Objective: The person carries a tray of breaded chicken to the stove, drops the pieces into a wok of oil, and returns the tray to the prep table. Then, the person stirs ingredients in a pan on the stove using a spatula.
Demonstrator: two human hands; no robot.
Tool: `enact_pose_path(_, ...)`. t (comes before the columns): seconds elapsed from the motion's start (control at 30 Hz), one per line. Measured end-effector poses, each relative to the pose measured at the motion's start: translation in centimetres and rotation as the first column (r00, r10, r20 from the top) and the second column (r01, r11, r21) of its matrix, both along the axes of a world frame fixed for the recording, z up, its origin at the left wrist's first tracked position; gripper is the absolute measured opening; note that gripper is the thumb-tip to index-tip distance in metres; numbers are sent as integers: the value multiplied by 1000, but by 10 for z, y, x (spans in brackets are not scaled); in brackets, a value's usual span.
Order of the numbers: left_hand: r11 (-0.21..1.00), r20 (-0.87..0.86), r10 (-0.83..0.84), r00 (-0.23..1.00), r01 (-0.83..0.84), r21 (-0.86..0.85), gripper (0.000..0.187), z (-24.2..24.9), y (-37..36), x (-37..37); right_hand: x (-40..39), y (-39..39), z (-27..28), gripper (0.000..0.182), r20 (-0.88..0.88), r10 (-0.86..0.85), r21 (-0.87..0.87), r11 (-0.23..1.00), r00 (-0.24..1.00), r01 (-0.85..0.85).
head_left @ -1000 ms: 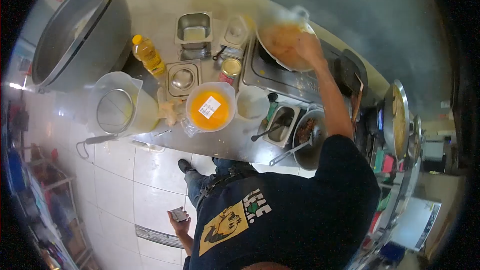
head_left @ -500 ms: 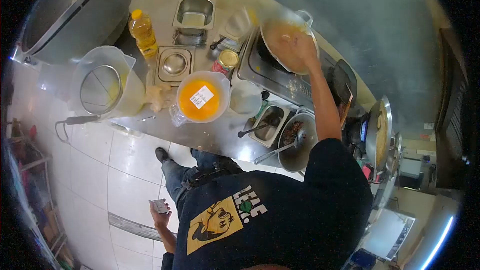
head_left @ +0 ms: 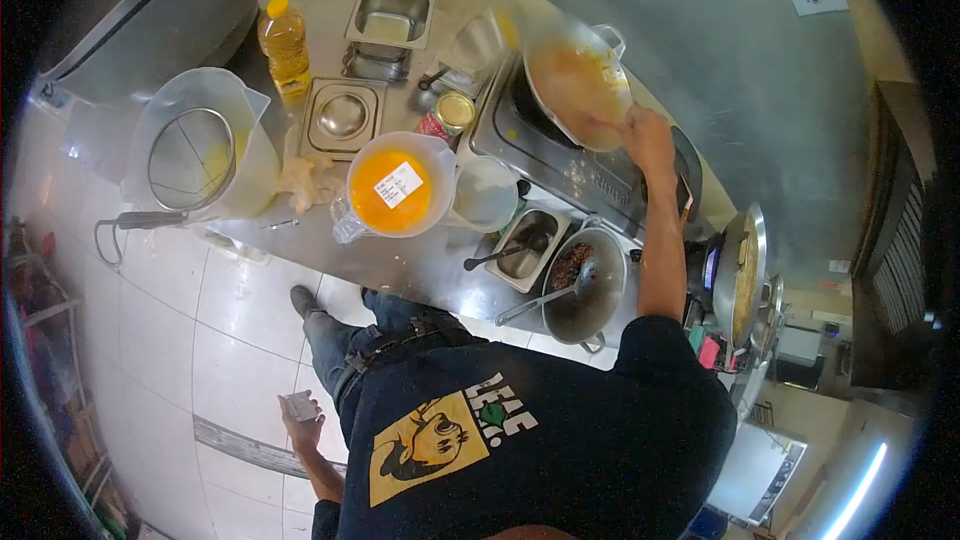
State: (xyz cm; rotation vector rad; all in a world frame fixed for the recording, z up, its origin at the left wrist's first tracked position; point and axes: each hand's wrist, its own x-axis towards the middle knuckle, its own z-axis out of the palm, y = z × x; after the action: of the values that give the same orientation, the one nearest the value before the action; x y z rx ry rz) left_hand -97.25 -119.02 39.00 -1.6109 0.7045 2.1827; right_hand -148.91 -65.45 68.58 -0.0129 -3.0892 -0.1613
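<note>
My right hand [head_left: 648,140] is closed at the near rim of a wide pan [head_left: 603,32] on the stove. From its fingers a thin reddish stirring utensil [head_left: 600,122] reaches into the orange-brown liquid [head_left: 565,80], its far end hidden there. Low at my side, over the floor, my left hand [head_left: 304,430] grips a small flat grey packet [head_left: 299,405] between thumb and fingers.
A tub of orange liquid [head_left: 370,208] with a label stands mid-counter, beside an oil bottle [head_left: 284,45], a can [head_left: 455,112] and steel containers. A wok [head_left: 598,305] with a ladle sits at the counter's edge. Another pan [head_left: 748,285] is over a flame at right.
My right hand has moved from over the pan's middle to its near right rim, and the utensil now shows. My left hand still holds the packet. The view has shifted slightly.
</note>
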Motion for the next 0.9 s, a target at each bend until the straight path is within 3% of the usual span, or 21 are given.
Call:
enact_pose_path(0.07, 999, 10, -39, 999, 39, 12, 67, -1, 0, -2, -6, 22, -28, 30, 72, -9, 82, 997, 997, 3)
enact_pose_path(0.13, 997, 11, -71, 997, 70, 23, 68, -3, 3, -9, -13, 22, -55, 20, -21, 147, -40, 988, 989, -148)
enact_pose_path(0.27, 1000, -9, -14, 1000, 14, 1, 68, 2, -4, -18, -8, 6, -50, 17, -77, 73, -91, 993, 994, -80)
enact_pose_path(0.33, 999, -36, -38, 999, 38, -16, 69, 4, -3, -19, -16, 17, -67, 16, -186, 158, -35, 985, 970, -167)
enact_pose_path(0.37, 994, -48, -97, 994, 95, -49, 69, 6, -4, -19, -8, 23, -65, 16, -178, 154, -36, 986, 972, -163)
enact_pose_path(0.47, 999, -30, -25, 999, 23, -49, 68, 5, -7, -16, -9, 12, -42, 17, -54, 186, -96, 977, 981, -191)
enact_pose_path(0.53, 999, -14, -27, 1000, 26, -32, 67, 1, -7, -16, -15, 24, -48, 19, 27, 5, 20, 1000, 1000, -6)
enact_pose_path(0.57, 999, 14, -39, 999, 39, -12, 66, 0, -7, -12, -16, 33, -56, 19, 33, -7, 23, 1000, 999, 6)
enact_pose_path(0.63, 998, 28, -64, 998, 64, -3, 66, 0, -9, -9, -25, 43, -69, 17, -51, 176, -32, 984, 983, -178)
enact_pose_path(0.77, 1000, 4, 0, 1000, 0, 15, 69, -2, -8, -10, -3, 24, -7, 15, -63, 130, -40, 990, 990, -133)
enact_pose_path(0.83, 999, 1, -14, 1000, 14, 37, 68, -2, -8, -11, 3, 25, 21, 13, -160, 14, 58, 998, 987, -5)
enact_pose_path(0.9, 998, 14, -59, 998, 59, 23, 69, 1, -8, -15, -1, 41, 33, 12, -213, 22, 67, 998, 977, -7)
